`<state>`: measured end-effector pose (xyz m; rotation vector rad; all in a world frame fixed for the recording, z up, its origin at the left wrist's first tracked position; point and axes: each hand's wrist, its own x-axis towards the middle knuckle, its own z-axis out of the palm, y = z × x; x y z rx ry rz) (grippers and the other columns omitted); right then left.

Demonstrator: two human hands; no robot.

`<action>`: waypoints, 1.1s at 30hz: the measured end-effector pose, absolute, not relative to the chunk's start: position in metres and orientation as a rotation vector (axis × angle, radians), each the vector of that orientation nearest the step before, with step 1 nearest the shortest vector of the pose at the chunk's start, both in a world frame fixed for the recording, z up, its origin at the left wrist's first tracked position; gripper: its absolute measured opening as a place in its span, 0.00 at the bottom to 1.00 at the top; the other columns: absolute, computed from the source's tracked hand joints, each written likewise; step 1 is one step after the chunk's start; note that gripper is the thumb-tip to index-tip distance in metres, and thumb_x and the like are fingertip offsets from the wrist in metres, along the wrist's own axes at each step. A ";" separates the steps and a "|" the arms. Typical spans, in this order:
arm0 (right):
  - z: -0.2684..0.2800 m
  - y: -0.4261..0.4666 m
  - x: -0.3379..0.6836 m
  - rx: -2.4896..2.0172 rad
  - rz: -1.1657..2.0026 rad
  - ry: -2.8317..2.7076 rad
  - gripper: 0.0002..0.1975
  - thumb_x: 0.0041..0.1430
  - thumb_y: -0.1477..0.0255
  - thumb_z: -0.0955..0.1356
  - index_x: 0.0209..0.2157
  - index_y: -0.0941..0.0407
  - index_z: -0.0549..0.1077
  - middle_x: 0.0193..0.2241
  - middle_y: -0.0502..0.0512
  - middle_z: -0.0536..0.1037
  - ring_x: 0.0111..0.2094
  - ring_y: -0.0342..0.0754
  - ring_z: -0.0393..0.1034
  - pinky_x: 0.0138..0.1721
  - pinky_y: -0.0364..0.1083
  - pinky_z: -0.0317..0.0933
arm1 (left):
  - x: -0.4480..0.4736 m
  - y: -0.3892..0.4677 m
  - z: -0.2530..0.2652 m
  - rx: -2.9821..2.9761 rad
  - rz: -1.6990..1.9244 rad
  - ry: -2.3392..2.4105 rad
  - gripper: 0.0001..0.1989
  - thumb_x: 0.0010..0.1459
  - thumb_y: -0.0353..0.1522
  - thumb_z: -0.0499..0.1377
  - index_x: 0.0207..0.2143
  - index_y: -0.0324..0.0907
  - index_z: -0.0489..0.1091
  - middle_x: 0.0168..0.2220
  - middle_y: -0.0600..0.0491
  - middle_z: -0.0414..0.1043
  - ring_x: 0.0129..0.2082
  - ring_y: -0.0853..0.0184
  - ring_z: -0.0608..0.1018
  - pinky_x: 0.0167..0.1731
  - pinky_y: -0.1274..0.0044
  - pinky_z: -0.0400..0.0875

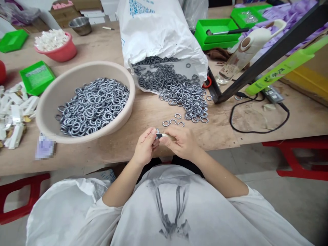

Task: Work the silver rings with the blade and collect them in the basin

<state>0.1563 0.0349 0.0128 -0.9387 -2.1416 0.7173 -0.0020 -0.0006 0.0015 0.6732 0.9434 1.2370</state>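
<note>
Close to the table's front edge, my left hand (145, 147) pinches a grey metal ring (157, 131) between thumb and fingers. My right hand (183, 140) is closed around a small tool with a cream handle and a dark tip (159, 136); its exact kind is hidden by the fingers. The dark tip meets the ring. A few loose rings (173, 121) lie just beyond my hands. Behind them, a pile of rings (189, 99) spills from the mouth of a white sack (161, 34). At left, a beige basin (46, 99) holds many more rings.
A dark metal bar (258, 65) slants up at right, near a clear bottle (230, 65) and a black cable (232, 119). Green trays (217, 25) stand at the back. White pieces (15, 116) and a pink bowl (66, 51) sit at left. Red stools (294, 157) flank the table.
</note>
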 end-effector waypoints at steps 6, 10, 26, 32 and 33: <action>0.013 0.032 0.154 -0.919 0.713 -2.156 0.24 0.68 0.55 0.61 0.23 0.56 0.67 0.21 0.47 0.63 0.23 0.41 0.56 0.28 0.43 0.47 | -0.001 0.001 -0.002 0.665 1.216 0.907 0.23 0.53 0.46 0.66 0.25 0.42 0.58 0.18 0.63 0.50 0.16 0.78 0.53 0.16 0.86 0.50; 0.005 0.041 0.155 -0.938 0.821 -2.142 0.25 0.68 0.55 0.60 0.23 0.56 0.68 0.20 0.47 0.65 0.23 0.40 0.58 0.28 0.42 0.49 | -0.002 -0.006 0.000 0.681 1.187 0.827 0.21 0.57 0.44 0.64 0.24 0.41 0.59 0.17 0.63 0.50 0.16 0.78 0.52 0.16 0.86 0.50; -0.013 0.087 0.137 -1.419 1.082 -2.034 0.14 0.65 0.62 0.66 0.34 0.58 0.75 0.33 0.57 0.78 0.36 0.50 0.71 0.38 0.46 0.60 | -0.030 0.013 -0.017 0.439 1.275 1.070 0.14 0.46 0.37 0.67 0.30 0.36 0.73 0.27 0.51 0.74 0.20 0.74 0.71 0.13 0.84 0.59; -0.010 0.054 0.127 -0.906 1.703 -1.395 0.24 0.57 0.46 0.67 0.30 0.54 0.67 0.22 0.47 0.70 0.25 0.44 0.66 0.30 0.45 0.61 | 0.002 0.010 -0.019 0.610 1.294 1.064 0.24 0.49 0.52 0.66 0.28 0.39 0.69 0.22 0.58 0.65 0.16 0.79 0.62 0.13 0.86 0.52; -0.009 0.050 0.127 -0.930 1.659 -1.390 0.24 0.58 0.45 0.66 0.30 0.53 0.66 0.22 0.46 0.69 0.24 0.44 0.65 0.29 0.45 0.60 | 0.006 0.009 -0.018 0.638 1.293 1.049 0.24 0.49 0.51 0.67 0.26 0.39 0.67 0.21 0.58 0.63 0.16 0.79 0.61 0.13 0.86 0.52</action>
